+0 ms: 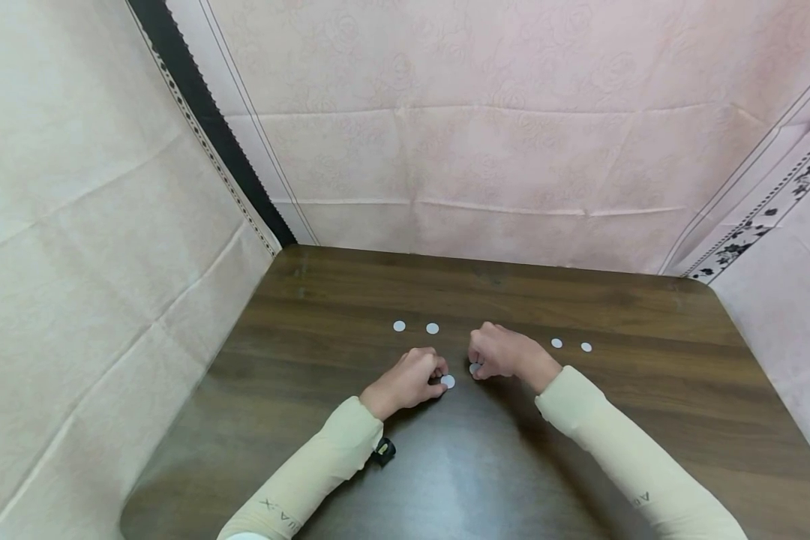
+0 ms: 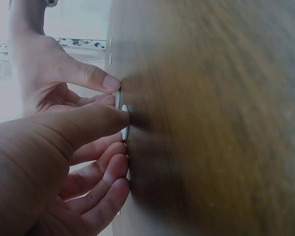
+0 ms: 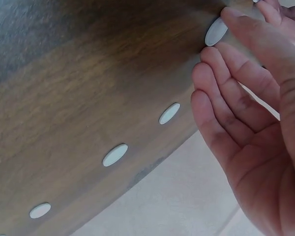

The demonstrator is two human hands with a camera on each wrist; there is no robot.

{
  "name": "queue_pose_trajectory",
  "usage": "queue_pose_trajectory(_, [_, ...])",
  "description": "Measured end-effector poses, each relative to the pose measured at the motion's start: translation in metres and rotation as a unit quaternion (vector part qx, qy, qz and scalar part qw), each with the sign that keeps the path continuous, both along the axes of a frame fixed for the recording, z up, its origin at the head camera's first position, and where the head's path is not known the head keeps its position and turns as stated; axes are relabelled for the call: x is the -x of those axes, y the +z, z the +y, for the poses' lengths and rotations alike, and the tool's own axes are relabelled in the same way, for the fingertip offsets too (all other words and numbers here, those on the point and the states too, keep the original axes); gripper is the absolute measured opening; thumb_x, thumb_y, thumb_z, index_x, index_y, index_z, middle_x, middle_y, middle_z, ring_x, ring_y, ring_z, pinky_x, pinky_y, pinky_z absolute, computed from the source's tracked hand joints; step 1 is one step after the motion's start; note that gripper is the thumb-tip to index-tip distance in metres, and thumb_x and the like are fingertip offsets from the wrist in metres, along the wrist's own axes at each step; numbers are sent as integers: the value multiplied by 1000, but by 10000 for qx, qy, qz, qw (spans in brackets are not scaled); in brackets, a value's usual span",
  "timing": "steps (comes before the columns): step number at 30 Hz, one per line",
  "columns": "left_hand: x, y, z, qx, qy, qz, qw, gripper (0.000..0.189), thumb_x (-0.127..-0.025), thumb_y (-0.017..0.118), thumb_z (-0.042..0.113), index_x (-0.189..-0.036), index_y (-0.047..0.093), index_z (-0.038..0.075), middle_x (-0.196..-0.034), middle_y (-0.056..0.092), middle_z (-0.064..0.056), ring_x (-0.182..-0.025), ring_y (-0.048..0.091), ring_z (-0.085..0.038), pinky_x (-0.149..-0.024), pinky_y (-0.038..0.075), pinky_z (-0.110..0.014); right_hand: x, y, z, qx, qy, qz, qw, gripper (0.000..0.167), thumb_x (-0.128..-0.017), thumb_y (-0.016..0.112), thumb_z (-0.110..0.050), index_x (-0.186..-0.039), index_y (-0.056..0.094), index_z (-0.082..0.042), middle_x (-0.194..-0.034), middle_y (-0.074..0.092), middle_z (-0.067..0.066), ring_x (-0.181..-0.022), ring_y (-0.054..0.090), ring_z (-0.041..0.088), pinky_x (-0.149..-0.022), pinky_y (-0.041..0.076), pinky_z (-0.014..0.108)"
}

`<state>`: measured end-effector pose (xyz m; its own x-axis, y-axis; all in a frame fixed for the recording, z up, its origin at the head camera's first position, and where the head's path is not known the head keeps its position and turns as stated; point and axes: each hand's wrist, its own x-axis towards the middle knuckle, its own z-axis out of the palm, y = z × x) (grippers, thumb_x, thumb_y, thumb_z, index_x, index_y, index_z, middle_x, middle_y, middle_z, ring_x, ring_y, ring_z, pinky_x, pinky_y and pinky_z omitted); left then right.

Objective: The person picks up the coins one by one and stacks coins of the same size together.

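Note:
Two small white discs lie on the dark wooden table [image 1: 297, 352] between my hands. My left hand [image 1: 410, 377] pinches the nearer white disc [image 1: 448, 382] by its edges, between thumb and index finger, at the tabletop. A short way to the right, my right hand [image 1: 506, 351] holds the other disc [image 1: 475, 368] in the same manner, partly covered by its fingers. From the right wrist, that disc [image 3: 217, 32] shows flat on the wood between thumb and fingertips, the remaining fingers loosely bent. The left wrist view has both hands close together, their discs seen edge-on.
Farther back lie two white discs on the left, one at the outer end [image 1: 399, 325] and one nearer the middle [image 1: 432, 328]. Right of my right hand are an inner disc [image 1: 556, 343] and an outer disc [image 1: 586, 347]. Pale cloth [image 1: 499, 157] hangs behind the table.

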<state>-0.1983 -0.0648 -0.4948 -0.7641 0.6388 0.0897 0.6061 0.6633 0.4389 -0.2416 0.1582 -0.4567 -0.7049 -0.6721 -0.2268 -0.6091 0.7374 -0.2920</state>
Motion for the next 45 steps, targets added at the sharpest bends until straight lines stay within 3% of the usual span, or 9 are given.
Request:
queue_pose_trajectory(7, [0,-1,0,70,62,-53,9999,11,-94,81,18,-100,77,10,-94,67,-1,-81,56,-8,-74,50,-19,2,1,-2,-208,41,-68,9998,32,-88,86,-16,-62,68,-17,-53,44,-11,-50,40,5,-50,34,21])
queue_pose_trajectory(15, [1,-2,0,163,49,-19,9999,9,-95,80,19,-98,77,11,-93,66,1,-80,55,-7,-73,49,-19,1,-2,-2,-107,-132,-138,9998,41,-83,84,-13,-55,54,-18,-52,32,-12,-48,31,5,-47,26,23])
queue_pose_trajectory(22, [0,-1,0,233,-1,-5,9997,9,-95,79,18,-99,77,11,-94,67,-1,-82,56,-9,-74,50,-21,-2,-12,0,-300,-352,231,9987,30,-74,82,-21,-62,54,-20,-59,44,-10,-52,40,7,-48,31,26])
queue_pose_trajectory(29, [1,-1,0,287,1,-73,9996,12,-97,78,20,-103,77,10,-98,68,-2,-84,57,-9,-77,52,-22,-5,-15,6,-192,-226,440,9986,32,-72,78,-23,-61,49,-21,-57,35,-12,-52,33,6,-48,27,26])
queue_pose_trajectory(39, [-1,0,-1,271,8,-97,9996,12,-96,79,20,-103,77,10,-99,69,-2,-85,59,-10,-78,53,-22,-8,-17,8,124,-178,624,9978,18,-71,78,-22,-78,62,-18,-69,56,-9,-56,49,7,-52,43,25])
queue_pose_trajectory(45, [-1,-1,-1,287,21,-30,9996,12,-95,79,19,-102,77,10,-98,68,-1,-85,58,-9,-77,52,-21,-9,-19,7,494,134,916,9945,18,-69,77,-20,-81,65,-14,-70,58,-9,-56,50,4,-51,44,21])
